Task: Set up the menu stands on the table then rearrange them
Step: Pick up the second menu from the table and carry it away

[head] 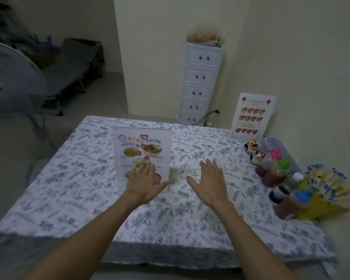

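A clear upright menu stand (pixel 142 150) with a printed food menu stands near the middle of the table (pixel 69 178), which wears a blue floral cloth. My left hand (pixel 144 183) is spread open just in front of the stand's lower part and hides it; whether it touches the stand I cannot tell. My right hand (pixel 209 181) hovers open over the cloth to the right of the stand, holding nothing. A second menu stand (pixel 252 116) is upright at the table's far right corner, by the wall.
Along the right edge sit two small painted pots (pixel 255 151), several sauce bottles (pixel 279 174) and a holder of wrapped chopsticks (pixel 327 190). A white drawer tower (pixel 200 77) stands behind the table. A fan (pixel 10 77) and a folding bed (pixel 73 65) are at the left.
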`<action>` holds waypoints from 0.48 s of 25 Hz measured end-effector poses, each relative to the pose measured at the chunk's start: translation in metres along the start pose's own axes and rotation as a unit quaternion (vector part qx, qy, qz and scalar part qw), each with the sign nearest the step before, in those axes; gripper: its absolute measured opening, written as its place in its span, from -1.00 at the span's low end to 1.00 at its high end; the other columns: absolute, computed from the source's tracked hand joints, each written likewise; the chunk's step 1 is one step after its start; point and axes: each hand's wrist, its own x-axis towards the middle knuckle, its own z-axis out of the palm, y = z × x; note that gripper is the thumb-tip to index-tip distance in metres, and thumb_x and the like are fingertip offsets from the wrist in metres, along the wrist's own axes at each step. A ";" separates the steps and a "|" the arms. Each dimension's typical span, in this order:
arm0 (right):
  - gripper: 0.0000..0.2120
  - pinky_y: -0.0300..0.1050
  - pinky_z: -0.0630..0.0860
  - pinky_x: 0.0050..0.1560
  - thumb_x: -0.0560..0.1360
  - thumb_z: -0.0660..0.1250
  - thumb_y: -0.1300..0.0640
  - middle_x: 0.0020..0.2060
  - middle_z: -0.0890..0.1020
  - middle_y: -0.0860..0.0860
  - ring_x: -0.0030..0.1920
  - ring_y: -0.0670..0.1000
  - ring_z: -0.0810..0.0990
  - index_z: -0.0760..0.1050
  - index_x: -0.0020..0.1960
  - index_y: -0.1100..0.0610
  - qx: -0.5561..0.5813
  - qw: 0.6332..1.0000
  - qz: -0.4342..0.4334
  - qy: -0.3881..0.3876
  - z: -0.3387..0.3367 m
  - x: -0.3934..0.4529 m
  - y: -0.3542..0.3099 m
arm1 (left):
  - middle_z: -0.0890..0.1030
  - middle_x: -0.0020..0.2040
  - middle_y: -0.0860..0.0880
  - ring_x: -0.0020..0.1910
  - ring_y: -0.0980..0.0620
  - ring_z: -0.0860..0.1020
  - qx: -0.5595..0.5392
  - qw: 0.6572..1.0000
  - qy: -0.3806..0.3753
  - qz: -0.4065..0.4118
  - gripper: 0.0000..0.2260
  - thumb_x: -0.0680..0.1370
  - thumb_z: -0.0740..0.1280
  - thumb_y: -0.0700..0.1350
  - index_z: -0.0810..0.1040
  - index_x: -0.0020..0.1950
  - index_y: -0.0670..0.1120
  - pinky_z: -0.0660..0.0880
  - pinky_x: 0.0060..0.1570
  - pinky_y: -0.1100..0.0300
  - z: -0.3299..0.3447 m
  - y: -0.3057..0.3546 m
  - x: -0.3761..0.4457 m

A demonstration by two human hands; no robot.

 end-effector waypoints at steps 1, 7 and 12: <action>-0.22 0.09 -0.16 0.60 0.53 0.11 -0.31 0.60 -0.01 0.08 0.60 0.08 -0.11 0.02 0.58 0.10 0.014 1.000 -0.009 -0.002 0.011 0.000 -0.011 | -0.15 0.63 -0.09 0.61 -0.08 -0.23 -0.015 1.000 0.001 -0.017 -0.21 0.56 -0.04 0.35 -0.11 0.61 -0.13 -0.25 0.55 -0.08 0.002 -0.014 -0.003; -0.29 0.04 0.03 0.58 0.57 0.17 -0.19 0.59 0.11 0.08 0.58 0.06 0.04 0.06 0.57 0.14 0.157 0.987 0.022 0.004 0.069 0.019 -0.065 | -0.16 0.63 -0.11 0.61 -0.08 -0.24 -0.134 0.985 0.037 -0.102 -0.25 0.59 -0.06 0.31 -0.13 0.61 -0.14 -0.29 0.55 -0.09 0.011 -0.090 0.003; -0.38 0.00 0.29 0.40 0.58 0.25 -0.08 0.51 0.28 0.09 0.49 0.09 0.27 0.12 0.54 0.09 0.325 0.938 0.114 0.042 0.098 0.052 -0.087 | -0.16 0.63 -0.11 0.61 -0.09 -0.22 -0.280 0.953 0.035 -0.114 -0.21 0.59 0.07 0.27 -0.19 0.60 -0.15 -0.28 0.54 -0.08 0.013 -0.134 0.033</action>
